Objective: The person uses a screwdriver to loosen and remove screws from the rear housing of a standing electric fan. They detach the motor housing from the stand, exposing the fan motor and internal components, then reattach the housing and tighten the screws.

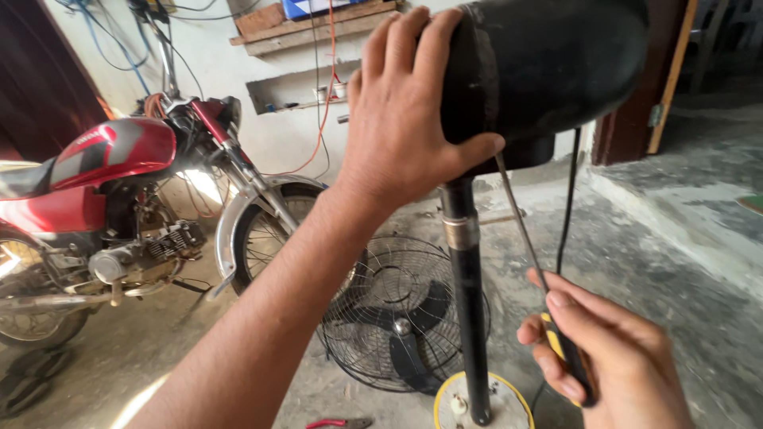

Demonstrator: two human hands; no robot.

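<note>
My left hand wraps the back of a black fan motor housing that sits atop a black upright pole. My right hand grips the yellow-and-black handle of a long screwdriver. Its thin shaft slants up to the underside of the housing, just right of the pole. The pole stands in a round yellow-rimmed base on the floor. A black cable hangs down from the housing.
A black wire fan cage with blades lies on the concrete floor behind the pole. A red motorcycle is parked at left. Red-handled pliers lie at the bottom edge. A doorway with a raised step is at right.
</note>
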